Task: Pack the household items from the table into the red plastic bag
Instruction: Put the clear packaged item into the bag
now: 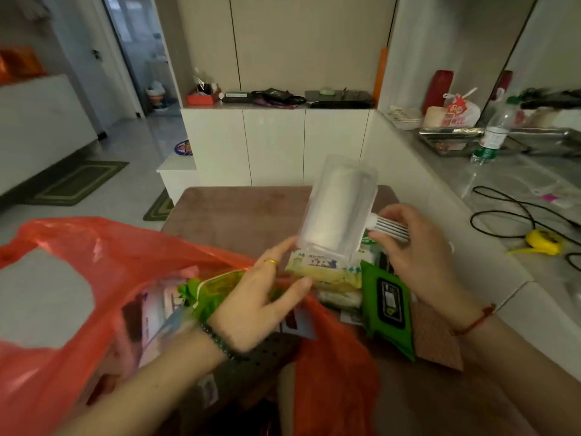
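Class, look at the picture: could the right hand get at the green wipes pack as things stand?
Probably not at once: the right hand holds the lint roller's handle. The green wipes pack lies uncovered just below it, so once freed, the way looks open.

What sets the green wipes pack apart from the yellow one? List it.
The green wipes pack is dark green with a black flap; the yellow wipes pack is pale yellow with a printed label. The green one lies free beside the stack, touched by neither hand; the yellow one sits under the clear-cased lint roller. Both are soft packs, not yet bagged.
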A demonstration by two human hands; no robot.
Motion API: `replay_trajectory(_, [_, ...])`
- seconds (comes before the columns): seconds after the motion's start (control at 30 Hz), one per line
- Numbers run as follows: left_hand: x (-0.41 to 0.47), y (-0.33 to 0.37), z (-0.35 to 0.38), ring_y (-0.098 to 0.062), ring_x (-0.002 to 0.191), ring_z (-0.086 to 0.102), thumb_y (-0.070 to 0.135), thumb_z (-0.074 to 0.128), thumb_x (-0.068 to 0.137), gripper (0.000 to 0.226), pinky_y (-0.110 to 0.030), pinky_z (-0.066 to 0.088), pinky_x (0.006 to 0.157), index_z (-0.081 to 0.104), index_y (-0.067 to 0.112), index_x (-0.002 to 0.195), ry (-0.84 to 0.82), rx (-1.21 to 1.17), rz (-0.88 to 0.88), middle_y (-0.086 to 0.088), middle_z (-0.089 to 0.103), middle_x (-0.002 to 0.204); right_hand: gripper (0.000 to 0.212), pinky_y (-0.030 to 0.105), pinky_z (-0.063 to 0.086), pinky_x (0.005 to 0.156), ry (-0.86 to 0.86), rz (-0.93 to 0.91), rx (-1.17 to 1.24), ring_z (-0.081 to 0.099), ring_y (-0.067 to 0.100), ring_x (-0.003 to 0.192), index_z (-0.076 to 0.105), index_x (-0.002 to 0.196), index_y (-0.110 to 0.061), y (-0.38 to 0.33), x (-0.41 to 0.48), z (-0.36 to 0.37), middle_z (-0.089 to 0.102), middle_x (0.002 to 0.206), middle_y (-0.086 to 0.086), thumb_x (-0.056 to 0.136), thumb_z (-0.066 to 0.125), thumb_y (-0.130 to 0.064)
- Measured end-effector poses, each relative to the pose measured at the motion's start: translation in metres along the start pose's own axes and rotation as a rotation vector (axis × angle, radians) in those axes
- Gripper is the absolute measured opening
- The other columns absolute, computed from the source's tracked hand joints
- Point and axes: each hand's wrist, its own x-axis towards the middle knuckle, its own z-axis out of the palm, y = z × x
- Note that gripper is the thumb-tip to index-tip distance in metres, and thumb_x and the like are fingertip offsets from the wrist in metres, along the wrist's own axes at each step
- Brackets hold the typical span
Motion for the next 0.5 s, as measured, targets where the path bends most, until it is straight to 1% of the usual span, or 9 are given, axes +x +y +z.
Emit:
replay_trajectory(0.03, [-0.022,0.004,-0.006,0.009,0.108,0.053,0.049,0.052,0.083,0.066,-0.009,0.039,0.096,0.022,0.032,0.138,0.002,0.016,0.03,0.012,0.06,0.118,0.023,0.028,0.041,0.078,-0.014,0.03,0.081,0.055,0.01,0.087,0.06,0.101,-0.019,-0.015,-0.011,-0.005,0.06,0.095,-0.008,0.08,0.068,-0.022])
replay_trajectory(0.1, [-0.065,0.009,-0.021,0.011,0.104,0.054,0.055,0.053,0.079,0.07,-0.005,0.04,0.091,0.015,0.04,0.136,-0.007,0.065,0.046,0.022,0.059,0.111,0.024,0.02,0.039,0.075,-0.086,0.016,0.165,0.056,0.01,0.087,0.064,0.101,-0.016,-0.044,-0.035,-0.01,0.06,0.093,-0.005,0.078,0.07,-0.016])
replay_trajectory(0.2, [-0.122,0.006,-0.042,0.019,0.111,0.047,0.075,0.046,0.067,0.089,-0.007,0.034,0.101,-0.005,0.054,0.136,-0.062,0.184,0.001,0.039,0.046,0.118,0.025,0.021,0.038,0.075,-0.16,-0.018,0.196,0.054,0.011,0.087,0.067,0.099,-0.011,-0.078,-0.066,-0.004,0.06,0.093,-0.002,0.075,0.072,-0.012])
replay_trajectory(0.3, [-0.158,0.0,-0.053,0.017,0.121,0.033,0.092,0.026,0.052,0.113,-0.042,0.018,0.118,-0.03,0.035,0.133,-0.198,0.488,-0.032,0.044,0.024,0.121,0.026,0.021,0.035,0.073,-0.229,-0.009,0.208,0.053,0.009,0.086,0.067,0.099,-0.013,-0.101,-0.089,0.012,0.058,0.092,-0.006,0.073,0.073,-0.014])
replay_trajectory(0.33, [-0.166,-0.001,-0.056,0.015,0.124,0.03,0.095,0.02,0.048,0.118,-0.039,0.015,0.119,-0.035,0.03,0.13,-0.261,0.535,-0.064,0.041,0.027,0.126,0.025,0.023,0.036,0.073,-0.261,-0.013,0.223,0.054,0.011,0.086,0.066,0.097,-0.014,-0.107,-0.096,0.019,0.059,0.091,-0.005,0.073,0.073,-0.014])
replay_trajectory(0.4, [-0.178,-0.003,-0.062,0.014,0.123,0.032,0.096,0.016,0.042,0.125,-0.009,0.014,0.111,-0.039,0.023,0.128,-0.326,0.567,-0.134,0.03,0.043,0.131,0.023,0.027,0.039,0.075,-0.295,-0.012,0.232,0.056,0.015,0.087,0.065,0.095,-0.014,-0.114,-0.108,0.031,0.063,0.093,0.0,0.073,0.072,-0.013])
replay_trajectory(0.43, [-0.181,-0.002,-0.066,0.009,0.123,0.037,0.096,0.017,0.043,0.13,-0.001,0.018,0.103,-0.037,0.017,0.132,-0.328,0.625,-0.118,0.026,0.05,0.129,0.023,0.026,0.039,0.075,-0.297,0.004,0.238,0.056,0.015,0.086,0.064,0.094,-0.014,-0.116,-0.113,0.036,0.064,0.092,0.001,0.073,0.072,-0.011])
replay_trajectory(0.47, [-0.185,-0.002,-0.069,0.003,0.119,0.048,0.095,0.019,0.048,0.134,-0.001,0.028,0.097,-0.025,0.008,0.141,-0.283,0.727,-0.018,0.023,0.059,0.122,0.022,0.026,0.039,0.075,-0.303,0.042,0.281,0.056,0.014,0.084,0.063,0.094,-0.012,-0.117,-0.118,0.041,0.064,0.09,0.001,0.073,0.072,-0.01])
replay_trajectory(0.5, [-0.188,0.0,-0.071,-0.001,0.107,0.06,0.091,0.022,0.056,0.129,-0.006,0.038,0.091,0.0,0.001,0.145,-0.252,0.801,0.055,0.021,0.068,0.107,0.022,0.028,0.04,0.077,-0.31,0.092,0.364,0.056,0.012,0.083,0.062,0.094,-0.011,-0.119,-0.122,0.046,0.062,0.088,-0.001,0.075,0.07,-0.007])
